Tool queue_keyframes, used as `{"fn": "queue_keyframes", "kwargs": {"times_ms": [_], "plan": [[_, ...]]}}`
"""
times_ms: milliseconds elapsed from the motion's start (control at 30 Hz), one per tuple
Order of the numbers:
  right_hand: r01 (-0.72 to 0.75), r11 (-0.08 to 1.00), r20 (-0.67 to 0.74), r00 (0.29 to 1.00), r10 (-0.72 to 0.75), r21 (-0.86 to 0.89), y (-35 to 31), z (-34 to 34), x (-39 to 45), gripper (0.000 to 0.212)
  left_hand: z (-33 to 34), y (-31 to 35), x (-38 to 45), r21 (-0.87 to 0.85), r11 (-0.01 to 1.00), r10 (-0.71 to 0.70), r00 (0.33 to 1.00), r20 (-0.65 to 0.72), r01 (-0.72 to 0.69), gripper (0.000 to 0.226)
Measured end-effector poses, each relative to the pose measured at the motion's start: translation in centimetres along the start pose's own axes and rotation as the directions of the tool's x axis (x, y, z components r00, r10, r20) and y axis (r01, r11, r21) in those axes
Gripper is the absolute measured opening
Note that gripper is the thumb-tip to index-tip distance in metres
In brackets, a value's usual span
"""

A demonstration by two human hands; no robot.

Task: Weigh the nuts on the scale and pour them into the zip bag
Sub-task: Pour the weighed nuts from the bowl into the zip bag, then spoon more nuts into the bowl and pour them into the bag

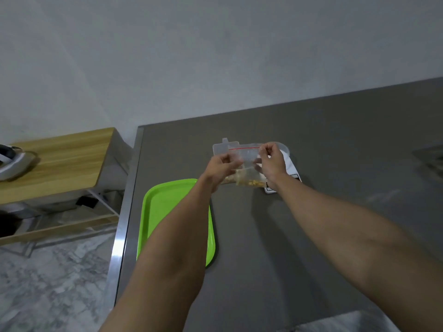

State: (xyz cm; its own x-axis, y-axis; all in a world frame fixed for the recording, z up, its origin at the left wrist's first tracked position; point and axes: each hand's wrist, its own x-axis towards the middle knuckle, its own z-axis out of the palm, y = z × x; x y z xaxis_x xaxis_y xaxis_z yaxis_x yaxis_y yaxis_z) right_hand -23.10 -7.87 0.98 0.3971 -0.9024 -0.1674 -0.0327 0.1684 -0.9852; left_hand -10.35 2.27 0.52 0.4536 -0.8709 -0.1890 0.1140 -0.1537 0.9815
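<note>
Head view: nuts (249, 181) already in the zip bag (244, 164), held up over the table (311, 236) beside the scale (291, 174), left hand (221, 167) and right hand (272, 161) fingers pinching its top corners, so sealing looks next, needing a press along the red strip (243, 148).

Zip bag (243, 161): clear plastic, red zip line along top edge, held upright above the surface. Nuts (247, 181): pale yellow-brown pieces, collected at the bag's bottom. Scale (291, 172): white, flat, on the grey surface just behind and right of the bag; display unreadable, largely hidden.
</note>
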Motion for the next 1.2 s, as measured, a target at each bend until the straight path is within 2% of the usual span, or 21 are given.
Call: {"fn": "queue_keyframes", "kwargs": {"times_ms": [67,167,233,333,467,600,700,767,833,933,1067,1133,1200], "plan": [[-0.030,1.000,0.011,0.999,0.030,0.002,0.6,-1.1,0.0,0.016,1.2,-0.9,-0.8,0.004,0.998,-0.063,0.998,0.026,0.063,0.009],[-0.065,0.995,0.070,0.995,0.070,-0.076,2.3,-3.2,-0.5,0.010,2.9,-2.6,-1.9,-0.036,0.990,-0.140,0.990,-0.021,0.139,0.011],[-0.139,0.984,0.144,0.978,0.154,-0.108,3.7,-4.7,-1.4,0.019,4.1,-3.9,-2.5,-0.070,0.978,-0.198,0.979,-0.047,0.195,0.009],[-0.207,0.961,0.217,0.945,0.246,-0.185,6.7,-6.7,-2.5,0.016,5.8,-6.5,-3.8,-0.110,0.960,-0.267,0.960,-0.082,0.258,0.009],[-0.253,0.901,0.197,0.921,0.336,-0.352,10.2,-8.6,-4.0,0.021,7.2,-10.3,-5.4,-0.102,0.915,-0.399,0.912,-0.090,0.390,0.017],[-0.345,0.825,0.162,0.876,0.454,-0.447,13.3,-9.5,-5.3,0.008,8.1,-13.1,-7.3,-0.125,0.850,-0.525,0.842,-0.120,0.512,0.029],[-0.393,0.754,0.148,0.831,0.536,-0.526,15.5,-9.7,-6.1,0.018,8.3,-14.9,-8.1,-0.098,0.794,-0.608,0.783,-0.131,0.600,0.020],[-0.399,0.714,0.108,0.829,0.549,-0.575,17.1,-9.7,-6.3,0.024,8.2,-16.1,-8.2,-0.070,0.766,-0.641,0.752,-0.151,0.639,0.018],[-0.361,0.669,0.075,0.845,0.529,-0.649,18.2,-9.5,-6.1,0.020,7.9,-16.9,-7.7,-0.013,0.757,-0.639,0.736,-0.225,0.653,0.015],[-0.267,0.558,0.034,0.882,0.469,-0.785,17.0,-9.4,-6.2,0.017,7.1,-17.8,-6.4,0.059,0.759,-0.602,0.732,-0.318,0.649,0.019],[-0.251,0.410,-0.043,0.890,0.453,-0.877,16.8,-8.8,-5.4,0.024,6.5,-17.7,-5.0,0.125,0.740,-0.589,0.727,-0.353,0.661,0.015],[-0.255,0.394,-0.050,0.886,0.461,-0.883,16.6,-8.3,-5.2,0.026,6.4,-17.4,-4.5,0.159,0.717,-0.601,0.717,-0.354,0.679,0.007],[-0.261,0.415,-0.061,0.898,0.436,-0.872,16.4,-7.9,-4.8,0.027,5.8,-17.4,-3.9,0.208,0.679,-0.620,0.702,-0.349,0.704,0.019]]}}
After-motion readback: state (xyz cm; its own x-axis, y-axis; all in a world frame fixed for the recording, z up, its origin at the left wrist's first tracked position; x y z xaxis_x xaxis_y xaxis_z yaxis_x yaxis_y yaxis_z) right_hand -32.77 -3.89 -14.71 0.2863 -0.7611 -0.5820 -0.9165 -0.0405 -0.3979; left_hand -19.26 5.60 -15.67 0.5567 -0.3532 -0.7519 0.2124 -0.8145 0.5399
